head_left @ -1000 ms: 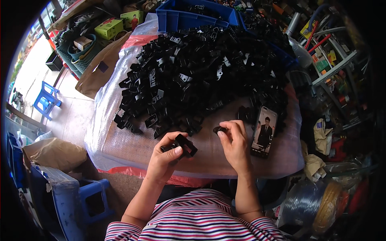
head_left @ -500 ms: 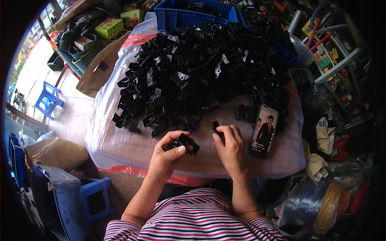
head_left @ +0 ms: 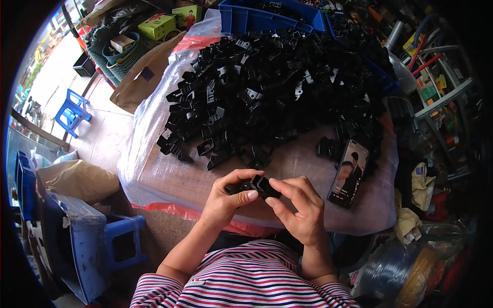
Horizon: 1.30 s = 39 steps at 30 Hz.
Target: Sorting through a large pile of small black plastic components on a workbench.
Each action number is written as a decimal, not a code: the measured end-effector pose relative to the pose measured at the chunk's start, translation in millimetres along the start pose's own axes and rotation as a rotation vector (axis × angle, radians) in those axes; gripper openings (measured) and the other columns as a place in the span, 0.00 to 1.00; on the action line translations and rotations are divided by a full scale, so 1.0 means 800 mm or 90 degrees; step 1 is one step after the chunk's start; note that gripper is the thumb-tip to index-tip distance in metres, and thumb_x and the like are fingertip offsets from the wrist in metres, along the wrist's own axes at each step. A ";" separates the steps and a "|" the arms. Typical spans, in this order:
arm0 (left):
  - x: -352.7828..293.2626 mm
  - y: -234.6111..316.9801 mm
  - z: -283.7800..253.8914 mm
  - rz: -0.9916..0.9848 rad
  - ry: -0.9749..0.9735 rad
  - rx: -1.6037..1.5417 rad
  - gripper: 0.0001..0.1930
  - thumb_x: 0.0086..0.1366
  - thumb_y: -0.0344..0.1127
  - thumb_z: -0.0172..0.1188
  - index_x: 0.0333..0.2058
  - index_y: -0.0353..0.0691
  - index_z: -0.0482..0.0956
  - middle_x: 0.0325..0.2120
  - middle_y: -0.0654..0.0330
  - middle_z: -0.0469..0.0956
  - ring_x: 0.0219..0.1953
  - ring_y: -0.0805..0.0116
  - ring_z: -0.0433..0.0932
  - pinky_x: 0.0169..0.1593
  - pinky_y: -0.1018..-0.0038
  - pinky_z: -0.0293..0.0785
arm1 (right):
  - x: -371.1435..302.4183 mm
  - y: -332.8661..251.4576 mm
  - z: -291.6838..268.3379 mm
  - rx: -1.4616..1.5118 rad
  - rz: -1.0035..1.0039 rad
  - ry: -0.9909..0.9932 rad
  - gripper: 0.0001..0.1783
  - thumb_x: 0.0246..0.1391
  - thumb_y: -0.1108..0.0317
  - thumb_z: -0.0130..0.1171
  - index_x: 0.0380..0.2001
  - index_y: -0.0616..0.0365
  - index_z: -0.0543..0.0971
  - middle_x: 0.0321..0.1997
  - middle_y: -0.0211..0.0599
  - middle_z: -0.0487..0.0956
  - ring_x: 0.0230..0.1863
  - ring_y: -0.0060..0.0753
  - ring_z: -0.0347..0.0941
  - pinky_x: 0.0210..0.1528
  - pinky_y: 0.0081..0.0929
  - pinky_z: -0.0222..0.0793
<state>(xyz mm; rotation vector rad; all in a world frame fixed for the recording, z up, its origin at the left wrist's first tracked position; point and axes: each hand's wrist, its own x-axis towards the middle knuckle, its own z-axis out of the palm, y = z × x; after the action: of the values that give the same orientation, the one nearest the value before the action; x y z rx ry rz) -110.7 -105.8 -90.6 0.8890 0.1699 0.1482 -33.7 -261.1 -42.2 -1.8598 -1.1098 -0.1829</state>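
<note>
Close to the table's near edge, my left hand (head_left: pixel 224 199) is closed around a black plastic part (head_left: pixel 262 186) with a squarish, hollow end, pinched between thumb and fingers. My right hand (head_left: pixel 304 211) meets it from the right, index fingertip on its upper side and thumb by its lower right corner. Whether a separate small piece sits between the right fingertips cannot be made out. Just beyond the hands spreads a large heap of similar black plastic parts (head_left: pixel 272 97), some with shiny faces.
The table (head_left: pixel 154 177) has a woven plastic cover. A lit phone (head_left: pixel 349 174) leans at the heap's right edge. Behind stands a blue bin (head_left: pixel 267 19). Blue stools (head_left: pixel 126 233) and a brown sack (head_left: pixel 79 179) are at left, coiled tubing (head_left: pixel 393 272) and a cluttered rack (head_left: pixel 441 102) at right.
My right hand has brought the small black piece it pinched across to the part in my left hand, and the two hands now meet. The whole view has shifted slightly.
</note>
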 end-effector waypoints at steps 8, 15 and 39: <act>-0.002 -0.008 0.003 0.050 0.040 0.120 0.22 0.52 0.30 0.67 0.47 0.36 0.76 0.42 0.59 0.77 0.45 0.71 0.74 0.52 0.75 0.67 | -0.009 0.009 0.006 0.034 0.047 -0.032 0.20 0.40 0.74 0.68 0.40 0.57 0.80 0.35 0.34 0.76 0.34 0.30 0.73 0.33 0.24 0.72; -0.005 -0.008 0.001 0.153 0.013 0.133 0.20 0.50 0.32 0.69 0.42 0.34 0.77 0.41 0.54 0.77 0.46 0.65 0.74 0.53 0.71 0.67 | -0.013 0.010 0.021 0.116 0.122 0.025 0.26 0.41 0.71 0.70 0.46 0.58 0.74 0.41 0.34 0.74 0.39 0.28 0.72 0.35 0.22 0.71; 0.170 0.140 0.008 -0.067 0.087 -0.292 0.19 0.60 0.44 0.52 0.43 0.35 0.70 0.42 0.45 0.72 0.47 0.44 0.73 0.51 0.48 0.70 | 0.022 0.090 -0.010 -0.194 0.139 -0.011 0.14 0.45 0.73 0.62 0.39 0.61 0.77 0.46 0.45 0.73 0.43 0.48 0.70 0.46 0.37 0.67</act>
<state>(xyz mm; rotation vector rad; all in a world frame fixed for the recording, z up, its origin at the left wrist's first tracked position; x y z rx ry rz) 17.2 -14.0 -10.3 0.4119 0.2969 0.1422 33.4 -267.7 -74.5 -2.2421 -0.9211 -0.2191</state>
